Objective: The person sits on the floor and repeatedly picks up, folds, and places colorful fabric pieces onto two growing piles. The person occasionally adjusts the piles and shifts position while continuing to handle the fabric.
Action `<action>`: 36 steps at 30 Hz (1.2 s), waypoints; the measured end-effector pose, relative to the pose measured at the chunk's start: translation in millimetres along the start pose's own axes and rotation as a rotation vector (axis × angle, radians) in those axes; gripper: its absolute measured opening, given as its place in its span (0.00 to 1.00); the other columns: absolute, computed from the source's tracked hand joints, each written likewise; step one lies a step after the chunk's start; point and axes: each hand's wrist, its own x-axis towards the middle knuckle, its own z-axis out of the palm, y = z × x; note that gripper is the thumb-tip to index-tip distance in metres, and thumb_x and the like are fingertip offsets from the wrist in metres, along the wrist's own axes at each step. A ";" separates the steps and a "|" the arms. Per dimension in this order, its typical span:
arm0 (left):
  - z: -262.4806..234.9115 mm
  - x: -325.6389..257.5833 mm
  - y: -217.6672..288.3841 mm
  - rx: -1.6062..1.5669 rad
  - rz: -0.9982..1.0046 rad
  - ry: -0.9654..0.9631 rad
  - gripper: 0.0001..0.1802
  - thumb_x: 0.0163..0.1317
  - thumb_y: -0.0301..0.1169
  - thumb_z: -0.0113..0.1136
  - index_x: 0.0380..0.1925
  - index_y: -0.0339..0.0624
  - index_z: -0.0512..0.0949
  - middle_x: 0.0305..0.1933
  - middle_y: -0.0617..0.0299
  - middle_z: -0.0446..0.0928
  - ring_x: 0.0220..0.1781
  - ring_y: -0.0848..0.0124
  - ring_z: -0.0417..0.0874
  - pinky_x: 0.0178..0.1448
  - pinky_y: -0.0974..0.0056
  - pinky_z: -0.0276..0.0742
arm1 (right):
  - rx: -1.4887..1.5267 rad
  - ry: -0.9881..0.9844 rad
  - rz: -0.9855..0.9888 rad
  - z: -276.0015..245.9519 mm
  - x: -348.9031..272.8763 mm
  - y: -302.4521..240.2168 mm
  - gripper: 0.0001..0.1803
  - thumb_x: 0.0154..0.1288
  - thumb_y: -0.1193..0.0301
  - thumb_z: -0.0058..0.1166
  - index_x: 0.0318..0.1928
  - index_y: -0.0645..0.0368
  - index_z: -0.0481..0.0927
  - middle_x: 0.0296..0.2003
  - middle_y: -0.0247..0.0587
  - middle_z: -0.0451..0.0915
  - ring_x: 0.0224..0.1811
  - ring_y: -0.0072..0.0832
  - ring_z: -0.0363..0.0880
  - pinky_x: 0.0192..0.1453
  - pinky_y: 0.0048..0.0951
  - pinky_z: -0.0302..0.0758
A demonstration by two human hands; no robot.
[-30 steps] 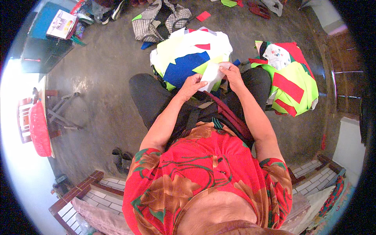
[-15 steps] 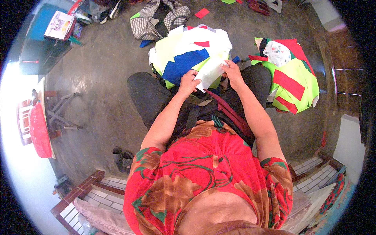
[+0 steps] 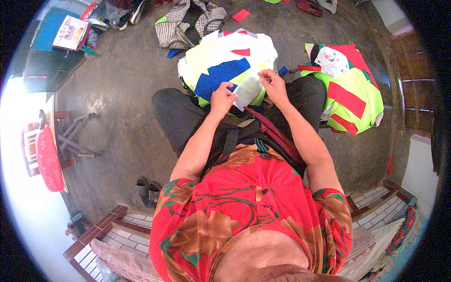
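A thin, pale white piece of cloth [image 3: 247,90] is stretched between my two hands above my lap. My left hand [image 3: 222,99] pinches its left edge. The fingers of my right hand [image 3: 274,88] are closed at its upper right corner. Just beyond the cloth lies a big pile of fabric pieces [image 3: 211,54], white and pale yellow-green. A blue piece [image 3: 221,77] and a small red one [image 3: 241,52] rest on top of that pile. A dark red strip of cloth [image 3: 270,127] runs across my lap under my hands.
To the right is a second heap of lime-green cloth [image 3: 371,103] with red pieces. A checked bag [image 3: 174,28] and a red scrap [image 3: 241,15] lie on the floor ahead. On the left are a folding stand [image 3: 77,136] and a red plastic-looking thing [image 3: 48,157].
The white piece has tilted and now looks thinner and more see-through. My left hand has shifted slightly left, and my right hand a little up and left.
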 end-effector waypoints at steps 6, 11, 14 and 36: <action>-9.3 -6.7 10.5 0.312 0.216 0.161 0.22 0.43 0.30 0.68 0.42 0.47 0.74 0.45 0.57 0.74 0.41 0.59 0.79 0.46 0.54 0.75 | -0.100 -0.245 -0.003 6.9 -3.3 5.6 0.15 0.54 0.70 0.56 0.44 0.56 0.79 0.38 0.42 0.77 0.39 0.32 0.78 0.47 0.33 0.75; -5.4 -8.8 18.3 0.495 0.551 0.141 0.26 0.43 0.29 0.68 0.46 0.50 0.74 0.59 0.56 0.66 0.63 0.56 0.65 0.59 0.49 0.65 | -0.130 -0.303 -0.048 7.1 -5.2 5.7 0.17 0.54 0.68 0.57 0.45 0.57 0.78 0.41 0.44 0.76 0.42 0.35 0.78 0.49 0.35 0.74; 1.2 -8.4 13.6 0.543 0.528 0.071 0.29 0.44 0.29 0.68 0.51 0.50 0.73 0.64 0.55 0.63 0.68 0.56 0.59 0.66 0.45 0.57 | -0.102 -0.312 -0.007 7.9 -5.8 10.5 0.18 0.53 0.67 0.57 0.46 0.56 0.78 0.41 0.43 0.76 0.43 0.36 0.77 0.49 0.35 0.74; 6.1 -5.5 8.4 0.615 0.552 0.041 0.32 0.46 0.30 0.66 0.55 0.50 0.69 0.66 0.55 0.61 0.70 0.56 0.57 0.69 0.48 0.51 | -0.220 -0.317 -0.075 13.3 -3.2 20.4 0.17 0.53 0.66 0.57 0.44 0.57 0.78 0.42 0.45 0.75 0.43 0.39 0.77 0.49 0.36 0.73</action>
